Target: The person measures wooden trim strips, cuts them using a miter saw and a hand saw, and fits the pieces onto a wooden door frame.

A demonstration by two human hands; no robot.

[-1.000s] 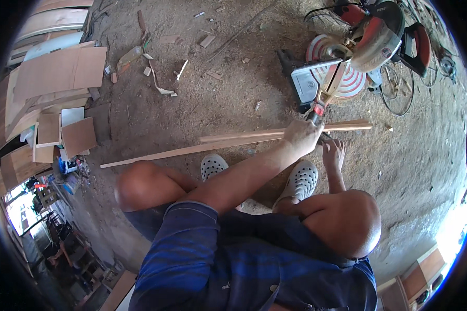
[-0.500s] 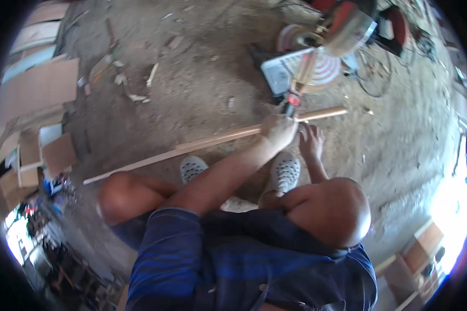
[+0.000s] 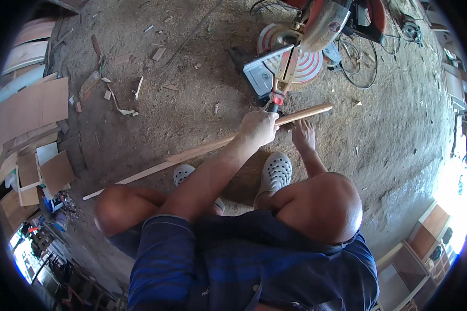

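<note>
My left hand is closed around the dark front handle of a red mitre saw, whose round base with red and white rings rests on the floor. A long, thin wooden strip lies crosswise under my left wrist. Its thicker end piece juts out to the right, past the handle. Just below that end, my right hand reaches down with fingers stretched and slightly apart. Whether its fingertips touch the wood or the floor I cannot tell. My left hand hides part of the strip.
Wood scraps and sawdust litter the dirt floor. Boards and panels are stacked along the left side. A black cable loops right of the saw. My shoes stand just behind the strip. Wooden frames stand at lower right.
The saw, strip and both hands appear a little farther left and higher in view. My left hand keeps its grip on the handle; my right hand stays beside the strip's end.
</note>
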